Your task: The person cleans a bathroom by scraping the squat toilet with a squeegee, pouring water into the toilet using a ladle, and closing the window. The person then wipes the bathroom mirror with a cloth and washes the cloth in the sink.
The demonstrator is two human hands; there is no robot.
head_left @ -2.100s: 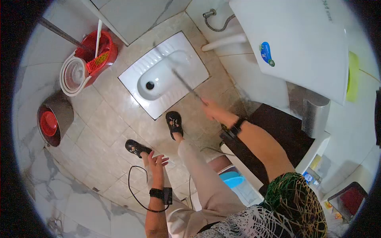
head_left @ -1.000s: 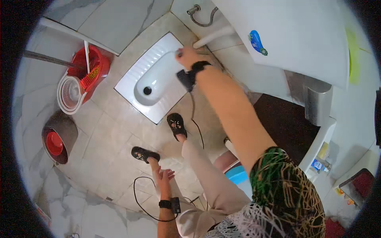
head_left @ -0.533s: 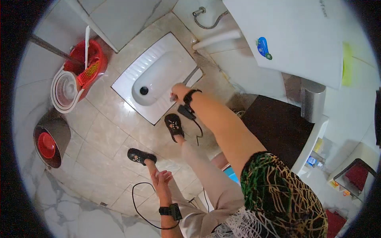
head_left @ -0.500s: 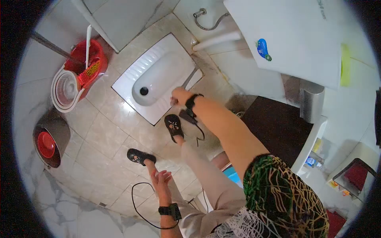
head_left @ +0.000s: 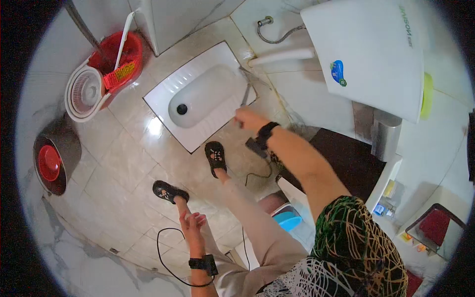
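Note:
My right hand (head_left: 247,120) is closed round a thin grey-handled tool (head_left: 245,95). The tool reaches away from the hand to the right corner of the white squat toilet (head_left: 185,81), which is set in the tiled floor. Its far end is blurred, so I cannot tell its exact kind. My left hand (head_left: 192,222) hangs above my left leg with fingers loosely apart, holding nothing. Both wrists wear black bands, with cables trailing nearby.
A red bucket (head_left: 137,59) with a white basket (head_left: 86,91) and a red-and-yellow brush (head_left: 118,75) stands at left. Below is a dark bin (head_left: 71,143) holding a red bowl (head_left: 49,162). A white cistern (head_left: 366,54) and steel holder (head_left: 386,133) are on the right wall.
My right hand has moved slightly right, and the tool has swung to a more upright angle in view. My left hand stays open. The view has shifted a little.

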